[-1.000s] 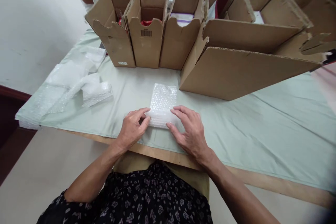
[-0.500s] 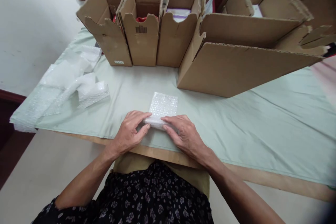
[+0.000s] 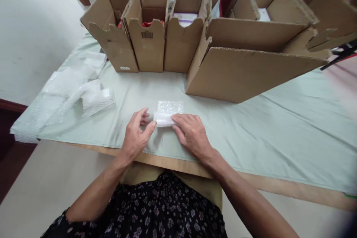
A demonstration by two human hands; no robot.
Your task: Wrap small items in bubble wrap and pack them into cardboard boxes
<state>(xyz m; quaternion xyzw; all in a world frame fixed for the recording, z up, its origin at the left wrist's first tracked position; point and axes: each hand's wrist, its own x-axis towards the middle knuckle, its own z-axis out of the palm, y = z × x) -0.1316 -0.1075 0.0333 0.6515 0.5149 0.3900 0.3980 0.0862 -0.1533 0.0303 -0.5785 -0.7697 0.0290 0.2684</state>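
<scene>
A small sheet of bubble wrap [image 3: 170,106] lies on the pale green cloth in front of me, its near part rolled into a white bundle. Whether anything is inside the roll cannot be seen. My right hand [image 3: 193,132] grips the roll's right end between thumb and fingers. At the left end is my left hand [image 3: 138,128], fingers apart and curved, with the thumb tip at the roll's edge.
Several cardboard boxes [image 3: 150,50] stand along the back, holding bottles and packets. A larger cardboard box [image 3: 240,72] angles toward the right. Loose bubble wrap pieces [image 3: 69,85] lie on the left. The wooden table edge [image 3: 164,161] runs close to my body.
The bubble wrap has been rolled further away from me, so less flat sheet shows. My left fingers have opened off the roll; my right hand has stayed on it.
</scene>
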